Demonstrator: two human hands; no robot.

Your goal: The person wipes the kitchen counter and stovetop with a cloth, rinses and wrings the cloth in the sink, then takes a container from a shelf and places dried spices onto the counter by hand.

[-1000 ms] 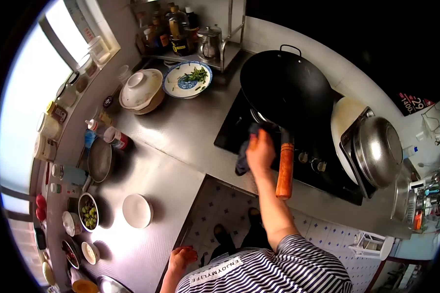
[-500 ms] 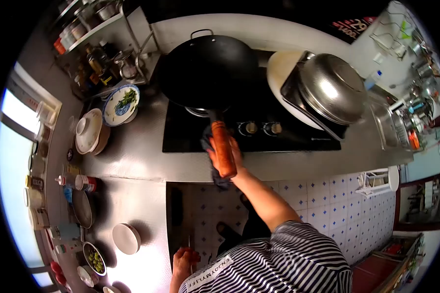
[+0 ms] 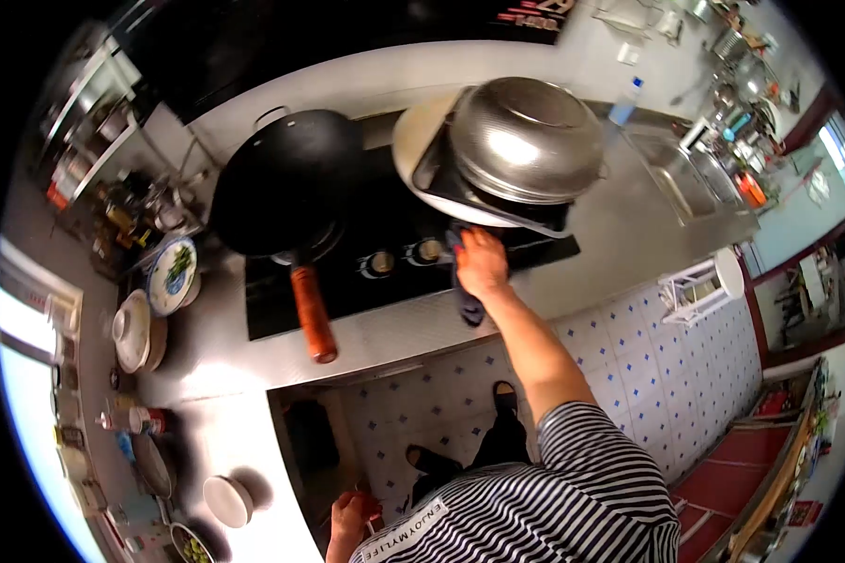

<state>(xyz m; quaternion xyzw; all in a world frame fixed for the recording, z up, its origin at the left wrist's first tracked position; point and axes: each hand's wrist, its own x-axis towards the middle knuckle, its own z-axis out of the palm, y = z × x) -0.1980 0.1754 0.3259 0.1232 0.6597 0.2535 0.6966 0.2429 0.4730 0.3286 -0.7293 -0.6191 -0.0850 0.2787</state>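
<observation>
My right hand (image 3: 483,261) presses a dark cloth (image 3: 466,298) onto the front part of the black glass stove (image 3: 371,305), right of its knobs (image 3: 427,251). The fingers are curled over the cloth. My left hand (image 3: 349,518) hangs low beside the counter edge with its fingers closed; a thin object seems to be in it, too small to name. A black wok (image 3: 282,183) rests on the left burner, its orange-brown wooden handle (image 3: 312,314) pointing towards me. Behind my right hand, a domed metal lid or pan (image 3: 528,136) sits on a dark tray (image 3: 434,171).
Left on the counter stand a blue-rimmed bowl (image 3: 162,293) with green vegetables, a lidded pot (image 3: 133,328) and a white bowl (image 3: 227,502). The sink (image 3: 671,174) lies to the right. A white stool (image 3: 699,286) stands on the tiled floor.
My right hand has moved right with the cloth, from under the wok handle to the stove's front right. The view has shifted to the right. My left hand stays low and closed.
</observation>
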